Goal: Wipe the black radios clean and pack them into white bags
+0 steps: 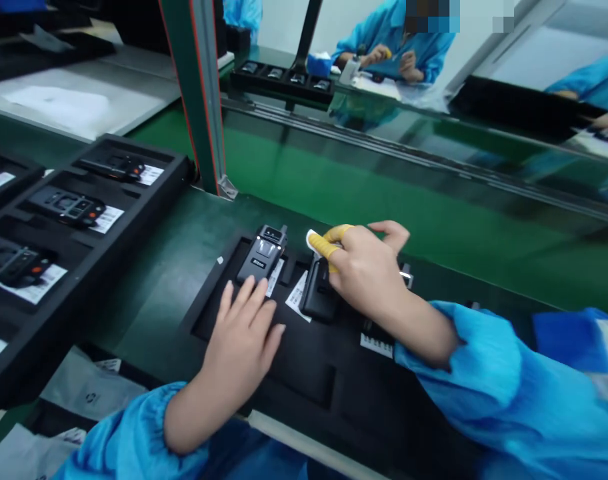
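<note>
Pinching: right hand (369, 273), yellow finger cots (337, 233) closed on a small white tab (311, 241)
Resting: open left hand (244, 340) on a black foam tray (304, 380)
Beside: black rectangular handheld device (263, 255)

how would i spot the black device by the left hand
On the green workbench, find the black tray right in front of the person. The black handheld device sits in it at the fingertips of the left hand. White Ritron lettering shows on its face, while the neighbouring black device lies under the right hand.

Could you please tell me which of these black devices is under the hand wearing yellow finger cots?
The device under the right hand, beside the other device at the left hand's fingertips.
</note>
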Demonstrator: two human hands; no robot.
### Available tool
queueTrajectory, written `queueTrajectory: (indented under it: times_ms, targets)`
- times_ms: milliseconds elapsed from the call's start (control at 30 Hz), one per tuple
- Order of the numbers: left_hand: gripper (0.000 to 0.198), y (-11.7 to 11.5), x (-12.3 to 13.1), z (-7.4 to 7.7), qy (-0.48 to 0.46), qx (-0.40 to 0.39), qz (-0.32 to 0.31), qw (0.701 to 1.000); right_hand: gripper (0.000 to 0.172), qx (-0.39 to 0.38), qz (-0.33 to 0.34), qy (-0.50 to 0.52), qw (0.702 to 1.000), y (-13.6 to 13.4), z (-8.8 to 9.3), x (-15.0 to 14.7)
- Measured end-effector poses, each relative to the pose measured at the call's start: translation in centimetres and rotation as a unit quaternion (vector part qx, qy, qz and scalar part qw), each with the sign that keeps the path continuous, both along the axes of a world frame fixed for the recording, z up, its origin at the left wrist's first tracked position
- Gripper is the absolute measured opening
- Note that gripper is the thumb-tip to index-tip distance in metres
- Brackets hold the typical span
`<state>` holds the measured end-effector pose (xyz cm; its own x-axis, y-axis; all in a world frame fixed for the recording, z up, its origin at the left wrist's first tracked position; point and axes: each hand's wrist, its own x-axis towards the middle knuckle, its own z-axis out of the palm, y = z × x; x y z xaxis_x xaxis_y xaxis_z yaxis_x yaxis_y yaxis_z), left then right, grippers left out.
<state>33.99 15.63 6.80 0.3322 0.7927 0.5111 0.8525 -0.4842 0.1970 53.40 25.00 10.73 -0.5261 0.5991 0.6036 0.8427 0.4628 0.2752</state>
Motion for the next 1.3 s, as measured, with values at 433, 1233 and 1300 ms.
queueTrajectory:
  times_ms: [433,1233,1300]
  targets:
    - [0.031,1.0,-1.2,-1.2,0.053,0.017,0.035,0.998,0.038,-0.092,0.062,-0.062,0.992,4.5,-0.9,-5.2]
    - [0.027,1.1,-1.3,-1.2,0.011,0.005,0.023,1.000,0.034,-0.023,0.058,-0.103,0.993,3.3,-1.1,-4.4]
    - [0.026,1.1,-1.4,-1.3,0.016,0.012,0.023,1.000,0.033,-0.033,0.068,-0.097,0.992,3.5,-1.1,-5.1]
